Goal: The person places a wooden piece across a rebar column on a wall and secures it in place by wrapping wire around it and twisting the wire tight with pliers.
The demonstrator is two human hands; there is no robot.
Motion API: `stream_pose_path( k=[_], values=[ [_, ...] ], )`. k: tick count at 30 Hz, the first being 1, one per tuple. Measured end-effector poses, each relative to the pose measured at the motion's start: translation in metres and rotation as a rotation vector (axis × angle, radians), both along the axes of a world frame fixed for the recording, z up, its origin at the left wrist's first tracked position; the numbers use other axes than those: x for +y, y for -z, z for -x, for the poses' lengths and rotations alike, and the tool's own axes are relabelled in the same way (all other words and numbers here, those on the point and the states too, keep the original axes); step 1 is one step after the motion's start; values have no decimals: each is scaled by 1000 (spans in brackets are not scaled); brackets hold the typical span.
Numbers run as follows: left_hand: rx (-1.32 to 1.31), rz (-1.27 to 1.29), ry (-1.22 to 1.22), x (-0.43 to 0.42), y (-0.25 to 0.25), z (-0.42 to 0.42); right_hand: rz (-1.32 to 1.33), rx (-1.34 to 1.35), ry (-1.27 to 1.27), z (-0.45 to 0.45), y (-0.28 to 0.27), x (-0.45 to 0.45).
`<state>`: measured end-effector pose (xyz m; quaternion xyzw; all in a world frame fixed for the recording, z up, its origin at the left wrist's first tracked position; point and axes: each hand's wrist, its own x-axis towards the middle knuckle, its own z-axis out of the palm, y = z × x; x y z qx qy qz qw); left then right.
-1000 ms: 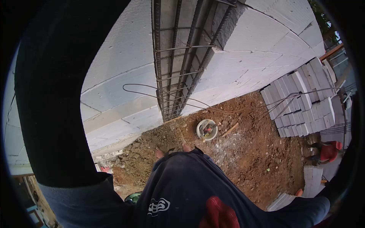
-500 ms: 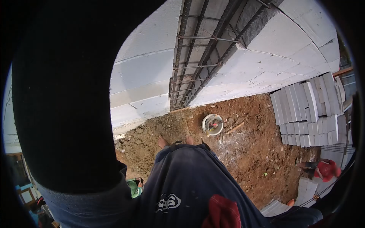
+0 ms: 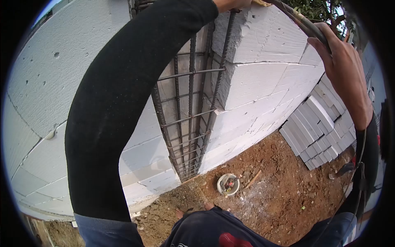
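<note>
My right hand [image 3: 345, 68] is wrapped round a long dark bar [image 3: 302, 22], perhaps a pole or pipe, which slants up and left over the top of the block wall. My left hand [image 3: 231, 4] reaches to the top edge of the view, its fingers cut off there. Beside it shows the end of a tan piece [image 3: 261, 2] that I cannot identify. Just below my left hand, a cage of ribbed steel bars [image 3: 192, 82] stands upright in the gap between two stretches of white block wall [image 3: 267, 80].
Far below, a white bucket [image 3: 220, 185] holding tools stands on brown soil [image 3: 267, 206] beside a wooden stick [image 3: 253, 179]. Grey-white blocks [image 3: 317, 119] are stacked at the right. Another person's leg [image 3: 345, 168] shows near them. Thin cords [image 3: 362, 160] hang by my right arm.
My view has tilted up toward the wall top. Both my arms are now raised, and my right hand, unseen before, appears on the dark bar. The bucket and block stack sit lower in view.
</note>
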<state>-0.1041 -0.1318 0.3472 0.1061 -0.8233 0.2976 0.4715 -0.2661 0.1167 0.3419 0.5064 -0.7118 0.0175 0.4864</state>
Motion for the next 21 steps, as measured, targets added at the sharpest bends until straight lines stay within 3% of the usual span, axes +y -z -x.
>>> stream_pose_path(
  k=[3,9,11,12,15,18,21],
  values=[
    [48,39,20,4,-12,7,-70,-70,-102,-6,-16,3],
    [-46,-16,-179,11,-26,15,-130,-191,-265,7,-35,10],
    [-66,-42,-170,9,-26,14,-251,-713,-41,-34,-63,17],
    [-26,-35,-51,12,-23,10,-251,-585,-88,-18,-62,14],
    [-94,-68,-147,15,-26,10,-249,-533,-177,-15,-51,12],
    [43,43,27,7,-17,13,-250,-593,-133,-21,-45,13],
    [-14,14,11,9,-18,11,-274,-619,-148,-21,-47,12]
  ],
)
